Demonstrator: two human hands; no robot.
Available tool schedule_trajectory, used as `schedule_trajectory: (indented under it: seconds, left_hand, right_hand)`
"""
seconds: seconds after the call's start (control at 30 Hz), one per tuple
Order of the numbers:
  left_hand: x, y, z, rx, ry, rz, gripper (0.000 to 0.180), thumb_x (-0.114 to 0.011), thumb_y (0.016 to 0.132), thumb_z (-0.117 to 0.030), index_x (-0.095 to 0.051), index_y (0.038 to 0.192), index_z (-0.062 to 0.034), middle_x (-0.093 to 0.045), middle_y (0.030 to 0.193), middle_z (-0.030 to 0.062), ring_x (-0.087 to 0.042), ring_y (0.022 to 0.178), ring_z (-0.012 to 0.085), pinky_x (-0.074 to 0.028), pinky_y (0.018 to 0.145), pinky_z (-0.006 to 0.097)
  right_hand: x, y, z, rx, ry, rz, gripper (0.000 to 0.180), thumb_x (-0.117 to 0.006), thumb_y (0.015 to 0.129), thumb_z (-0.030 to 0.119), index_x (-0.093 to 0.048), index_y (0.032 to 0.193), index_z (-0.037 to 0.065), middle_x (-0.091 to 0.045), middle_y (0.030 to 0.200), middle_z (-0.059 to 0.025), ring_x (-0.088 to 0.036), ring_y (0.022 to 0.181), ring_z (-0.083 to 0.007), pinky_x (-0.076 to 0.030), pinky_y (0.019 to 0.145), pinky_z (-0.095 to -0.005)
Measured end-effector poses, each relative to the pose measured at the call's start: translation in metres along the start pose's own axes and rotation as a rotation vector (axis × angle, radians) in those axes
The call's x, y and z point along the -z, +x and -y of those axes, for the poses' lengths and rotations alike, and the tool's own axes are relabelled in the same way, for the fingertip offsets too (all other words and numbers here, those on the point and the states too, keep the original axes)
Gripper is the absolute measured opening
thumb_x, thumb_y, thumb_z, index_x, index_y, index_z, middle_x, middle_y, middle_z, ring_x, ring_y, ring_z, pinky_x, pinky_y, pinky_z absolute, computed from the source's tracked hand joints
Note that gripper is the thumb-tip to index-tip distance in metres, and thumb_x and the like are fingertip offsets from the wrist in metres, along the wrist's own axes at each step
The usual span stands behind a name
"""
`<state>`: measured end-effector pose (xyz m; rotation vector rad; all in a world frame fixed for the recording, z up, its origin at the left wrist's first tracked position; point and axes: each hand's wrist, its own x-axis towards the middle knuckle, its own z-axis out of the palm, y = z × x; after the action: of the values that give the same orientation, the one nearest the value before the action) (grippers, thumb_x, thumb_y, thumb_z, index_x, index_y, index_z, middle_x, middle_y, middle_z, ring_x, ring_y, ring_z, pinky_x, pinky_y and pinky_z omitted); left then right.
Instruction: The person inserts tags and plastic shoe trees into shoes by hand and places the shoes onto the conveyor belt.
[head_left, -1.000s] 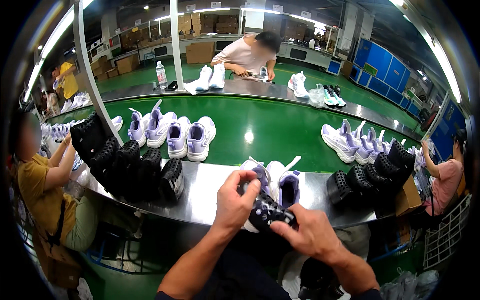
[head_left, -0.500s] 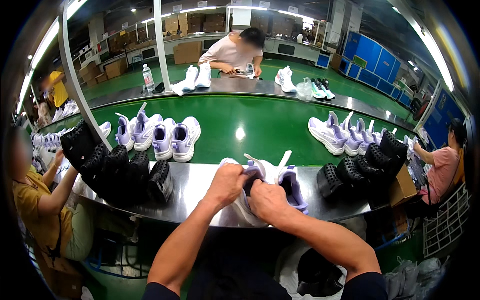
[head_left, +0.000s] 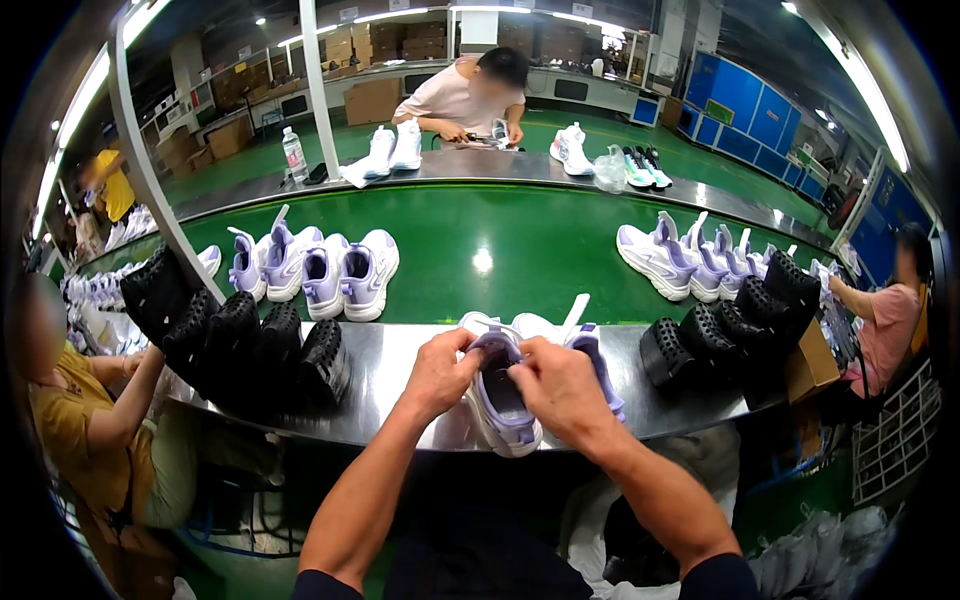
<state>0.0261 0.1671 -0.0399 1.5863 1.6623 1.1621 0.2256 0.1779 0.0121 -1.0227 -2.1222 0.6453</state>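
A white and lavender sneaker (head_left: 508, 432) stands on the metal ledge in front of me, its heel and open collar toward me. My left hand (head_left: 440, 375) is closed on the left side of its collar, near the tongue. Across the opening, my right hand (head_left: 562, 388) pinches the right side of the collar with curled fingers. The fingertips of both hands are partly hidden at the collar. Close on the right stands a matching sneaker (head_left: 598, 372), partly covered by my right hand. A pale strap (head_left: 576, 313) sticks up at its front.
Black studded blocks (head_left: 322, 362) line the ledge at left, and more black blocks (head_left: 665, 355) at right. On the green belt (head_left: 480, 230) stand lavender sneakers (head_left: 368, 275) at left and a row of sneakers (head_left: 655, 262) at right. Co-workers sit left, right and across.
My right hand has drawn back from inside the shoe to its right collar edge. The sneaker's heel has turned toward me, showing more of the inside. My left hand has shifted slightly downward.
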Motion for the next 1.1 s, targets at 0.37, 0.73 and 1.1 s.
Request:
schedule_trajectory:
  seconds: [0.37,0.73,1.1]
  left_hand:
    - [-0.036,-0.012,-0.017,0.380,0.479,0.028,0.087,-0.072,0.079,-0.027,-0.034,0.154,-0.0078,-0.071,0.108,0.0283,-0.068,0.105,0.0474,-0.054,0.092,0.049]
    - [-0.006,-0.107,-0.067,-0.381,0.440,-0.180,0.044,-0.078,0.080,-0.015,-0.064,0.119,-0.0022,-0.063,0.102,0.0190,-0.060,0.101,0.0377,-0.051,0.087,0.046]
    - [-0.035,-0.039,-0.061,-0.149,0.736,0.316,0.027,-0.080,0.079,-0.029,-0.073,0.089,-0.0057,-0.072,0.081,0.0192,-0.071,0.079,0.0392,-0.057,0.076,0.048]
  right_hand:
    - [-0.040,0.017,-0.028,-0.246,-0.244,0.092,0.048,-0.078,0.081,0.020,-0.052,0.107,-0.011,-0.068,0.088,-0.0335,-0.069,0.089,-0.0493,-0.056,0.080,-0.0524]
    - [0.059,-0.043,-0.048,-0.200,-0.262,-0.373,0.038,-0.075,0.090,0.031,-0.065,0.105,-0.003,-0.070,0.090,-0.0197,-0.067,0.076,-0.0307,-0.054,0.070,-0.0399]
    - [-0.014,-0.034,-0.096,-0.582,0.851,0.078,0.047,-0.072,0.092,0.022,-0.055,0.128,-0.003,-0.061,0.113,-0.0156,-0.063,0.081,-0.0170,-0.057,0.067,-0.0314]
